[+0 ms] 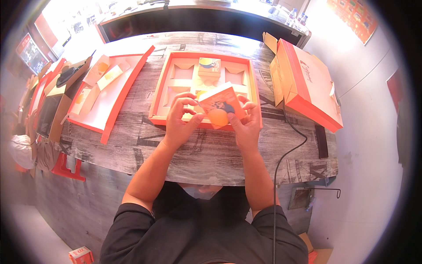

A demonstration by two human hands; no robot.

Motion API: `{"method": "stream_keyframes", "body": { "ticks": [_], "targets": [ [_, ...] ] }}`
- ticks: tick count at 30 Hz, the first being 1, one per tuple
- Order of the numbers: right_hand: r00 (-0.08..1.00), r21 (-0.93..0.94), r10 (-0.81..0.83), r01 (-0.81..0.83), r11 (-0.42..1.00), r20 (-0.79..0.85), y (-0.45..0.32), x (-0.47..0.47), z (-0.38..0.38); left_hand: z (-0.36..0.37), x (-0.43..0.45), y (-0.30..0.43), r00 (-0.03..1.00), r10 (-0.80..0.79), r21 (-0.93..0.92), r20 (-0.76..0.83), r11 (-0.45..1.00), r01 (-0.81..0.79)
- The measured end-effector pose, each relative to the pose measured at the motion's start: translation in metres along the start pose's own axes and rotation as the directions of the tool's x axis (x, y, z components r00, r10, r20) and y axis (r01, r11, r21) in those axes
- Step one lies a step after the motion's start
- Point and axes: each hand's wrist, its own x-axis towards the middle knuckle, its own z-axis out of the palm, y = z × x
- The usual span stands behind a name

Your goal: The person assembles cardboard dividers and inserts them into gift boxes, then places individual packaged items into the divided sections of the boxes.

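Note:
Both of my hands hold a small orange cardboard box printed with a yellow circle and a dark picture. My left hand pinches it at its left edge, thumb at the lower corner. My right hand grips its right side, thumb on the printed face. Under it lies a large orange-rimmed gift box tray with an insert of square compartments. A similar small box sits in the insert's far middle compartment. My hands and the held box hide part of the tray's near side.
An orange lid with flattened small cartons lies to the left. At right leans a large orange gift box, with a black cable nearby. Another person is at far left, near a red stool.

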Motion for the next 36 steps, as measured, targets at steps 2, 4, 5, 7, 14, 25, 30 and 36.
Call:
{"method": "stream_keyframes", "body": {
  "ticks": [2,4,5,7,14,25,30,36],
  "targets": [
    [0.998,-0.008,0.031,-0.03,1.0,0.052,0.005,-0.002,-0.001,0.0,-0.004,-0.006,0.997,-0.048,0.031,0.057,0.998,0.047],
    [0.992,-0.001,0.026,-0.026,1.0,0.12,0.012,-0.005,-0.001,0.003,-0.005,-0.003,0.994,-0.113,-0.036,-0.002,0.993,0.113],
    [0.984,-0.248,-0.073,0.112,0.962,0.164,0.009,-0.005,-0.002,0.004,-0.004,-0.002,0.989,-0.147,-0.07,-0.029,0.987,0.145],
    [0.924,-0.646,-0.213,0.374,0.665,0.316,0.0,-0.005,-0.001,-0.002,-0.001,0.0,0.995,-0.094,0.03,-0.019,0.995,0.094],
    [0.903,-0.698,-0.125,0.399,0.595,0.41,-0.006,-0.011,0.009,-0.006,0.006,0.011,0.997,0.064,0.374,0.038,0.924,-0.074],
    [0.87,-0.715,-0.092,0.455,0.531,0.485,-0.005,-0.011,0.009,-0.014,0.015,0.016,0.991,0.086,0.466,0.099,0.876,-0.122],
    [0.859,-0.724,-0.078,0.472,0.503,0.506,-0.004,-0.012,0.006,-0.018,0.015,0.021,0.986,0.022,0.462,0.167,0.881,-0.098],
    [0.874,-0.721,-0.095,0.45,0.527,0.476,-0.006,-0.013,0.004,-0.031,0.03,0.027,0.961,-0.079,0.447,0.267,0.893,-0.051]
  ]
}}
